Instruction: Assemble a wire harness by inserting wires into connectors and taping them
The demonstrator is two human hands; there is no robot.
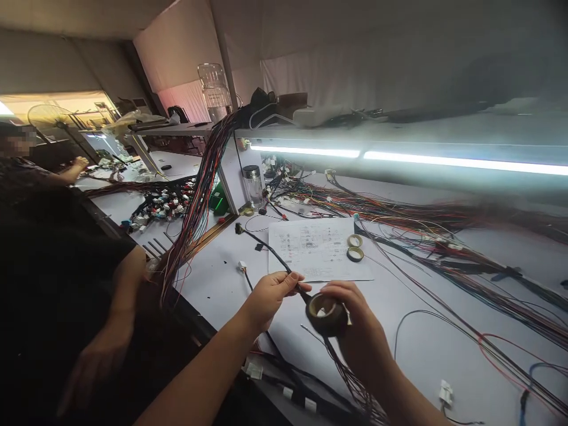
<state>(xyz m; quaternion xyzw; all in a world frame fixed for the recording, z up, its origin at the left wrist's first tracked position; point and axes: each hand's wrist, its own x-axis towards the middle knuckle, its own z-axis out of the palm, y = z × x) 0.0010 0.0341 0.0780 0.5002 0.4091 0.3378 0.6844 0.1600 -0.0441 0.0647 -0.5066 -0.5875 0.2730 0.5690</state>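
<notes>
Near the middle of the bench, my left hand (273, 293) pinches a black-wrapped wire harness (273, 254), which runs up and left to a small dark connector (239, 228). My right hand (357, 313) grips a roll of black tape (326, 316) just right of the left hand. From the roll, a short strip of tape reaches the harness close to my left fingertips. Loose wires (348, 373) hang below the roll. Behind both hands lies a printed wiring sheet (310, 242), with two smaller tape rolls (355, 254) at its right edge.
Bundles of coloured wires (399, 213) cover the back and right of the bench. A glass jar (252, 188) stands by the shelf post. A thick wire bundle (204, 189) drapes off the shelf at left. Co-workers, one beside me (66, 266), are at left.
</notes>
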